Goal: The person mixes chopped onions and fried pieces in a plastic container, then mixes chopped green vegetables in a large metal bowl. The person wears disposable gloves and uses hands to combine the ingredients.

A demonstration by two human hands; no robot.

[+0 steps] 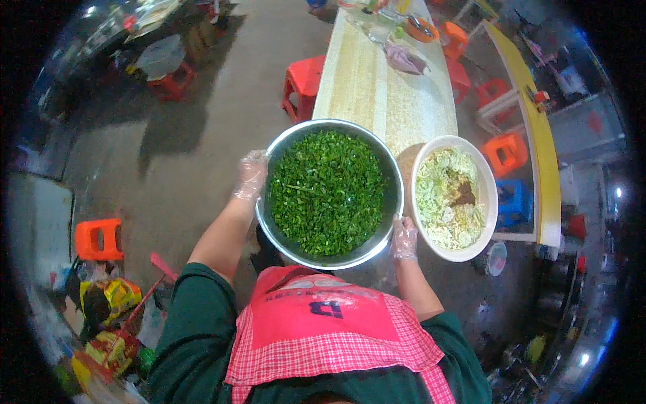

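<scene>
Before me is a large round metal basin (290,258) filled with finely chopped leafy greens (328,194). My left hand (252,174), in a clear plastic glove, grips its rim on the left. My right hand (405,237), gloved the same way, holds the rim at the lower right. Just right of the basin stands a white plastic bowl (492,202) of shredded pale cabbage (444,217), with a brown seasoning heap (464,194) on top. My right hand is close to this bowl's left side; whether they touch, I cannot tell.
A long wood-patterned table (383,96) stretches away ahead, with a purple cloth (404,58) and an orange bowl (422,31) toward its far end. A red stool (303,86) stands to its left. Orange (504,154) and blue stools (514,199) stand right. At lower left are an orange stool (99,239) and bags (111,300).
</scene>
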